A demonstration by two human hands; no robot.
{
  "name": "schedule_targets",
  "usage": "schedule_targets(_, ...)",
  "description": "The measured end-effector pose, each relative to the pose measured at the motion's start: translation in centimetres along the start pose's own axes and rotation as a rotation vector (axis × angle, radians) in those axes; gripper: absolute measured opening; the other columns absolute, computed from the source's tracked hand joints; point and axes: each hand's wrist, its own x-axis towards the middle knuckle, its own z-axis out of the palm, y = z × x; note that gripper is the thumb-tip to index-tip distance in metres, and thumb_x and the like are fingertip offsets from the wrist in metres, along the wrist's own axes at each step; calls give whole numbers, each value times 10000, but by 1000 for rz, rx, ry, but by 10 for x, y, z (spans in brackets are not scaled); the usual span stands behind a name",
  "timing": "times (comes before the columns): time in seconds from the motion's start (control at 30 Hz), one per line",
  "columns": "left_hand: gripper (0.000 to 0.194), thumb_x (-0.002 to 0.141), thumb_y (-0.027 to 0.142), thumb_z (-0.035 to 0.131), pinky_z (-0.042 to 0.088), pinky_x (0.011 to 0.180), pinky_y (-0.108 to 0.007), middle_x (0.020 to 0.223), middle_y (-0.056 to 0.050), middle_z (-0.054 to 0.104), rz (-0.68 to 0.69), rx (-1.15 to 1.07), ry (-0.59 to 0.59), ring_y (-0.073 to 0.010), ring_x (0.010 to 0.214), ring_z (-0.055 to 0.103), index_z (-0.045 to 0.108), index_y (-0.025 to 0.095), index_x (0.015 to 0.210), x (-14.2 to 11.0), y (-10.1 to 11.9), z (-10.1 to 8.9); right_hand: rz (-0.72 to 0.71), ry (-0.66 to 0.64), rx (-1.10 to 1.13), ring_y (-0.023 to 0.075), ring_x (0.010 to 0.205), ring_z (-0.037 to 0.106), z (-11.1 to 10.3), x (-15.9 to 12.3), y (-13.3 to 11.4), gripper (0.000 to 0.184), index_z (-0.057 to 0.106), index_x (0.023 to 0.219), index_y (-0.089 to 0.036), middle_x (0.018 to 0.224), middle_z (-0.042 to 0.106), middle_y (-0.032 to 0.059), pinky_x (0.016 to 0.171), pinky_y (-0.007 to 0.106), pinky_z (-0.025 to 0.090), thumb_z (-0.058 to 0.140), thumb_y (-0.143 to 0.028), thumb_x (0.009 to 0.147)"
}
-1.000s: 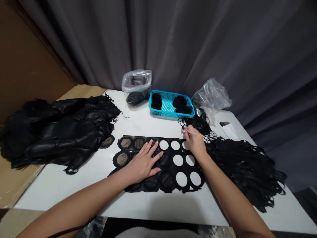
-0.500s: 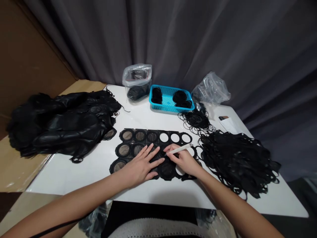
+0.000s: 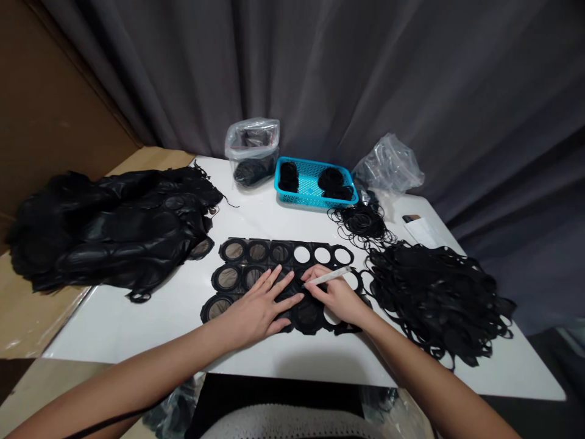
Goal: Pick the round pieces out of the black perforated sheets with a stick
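Note:
A black sheet (image 3: 280, 251) with rows of ring-edged circles lies flat on the white table. Toward its left, dark translucent material fills the circles; several on the right are open holes with white showing through. My left hand (image 3: 262, 311) rests on the sheet with its fingers spread, covering part of the middle. Close beside those fingertips, my right hand (image 3: 337, 297) pinches a slim white pen-like tool (image 3: 328, 276), slanted with its lower end down at the sheet. Its tip is too small and dark to make out.
To the left lies a heap of black sheets (image 3: 137, 225); to the right, a pile of black cut scraps (image 3: 439, 299). Thin black rings (image 3: 363, 221) lie near a blue basket (image 3: 297, 198) holding black bundles. Plastic bags (image 3: 253, 149) stand at the back before a grey curtain (image 3: 311, 73).
The tool's upper end has tipped slightly left and down in my right hand. My left hand keeps its place on the sheet. The whole view has shifted slightly.

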Motion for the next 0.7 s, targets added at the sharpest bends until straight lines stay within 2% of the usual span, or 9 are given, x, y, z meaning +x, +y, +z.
schedule_targets(0.2,581,962,419,591,229,1196,-547,1650,-69,167,7,-19,42,-371,1506,143,401,328,1504,-2,-1,2,23,2,24,188,925,597,0,0,-1,209,502,742,-220,966,625,39,876,336,448,526,-259,946)
schedule_targets(0.43,595,956,407,602,231,1191,-562,1650,-80,154,20,-19,43,-385,1504,131,394,326,1507,-2,-3,3,-19,-9,-52,186,934,601,-1,0,-2,203,499,756,-221,993,613,45,874,340,468,500,-225,959)
schedule_targets(0.6,602,953,398,603,235,1193,-559,1656,-78,120,27,-9,40,-381,1508,111,388,317,1509,-2,-2,3,-147,1,-266,245,1044,578,16,-11,-7,137,576,943,-226,1111,624,102,908,415,488,462,-154,966)
schedule_targets(0.7,593,949,386,608,228,1196,-560,1657,-79,117,25,13,32,-382,1510,101,405,307,1500,-3,-2,3,-195,37,-401,284,1080,566,23,-13,-1,195,591,1022,-220,1135,642,132,927,458,483,446,-112,948)
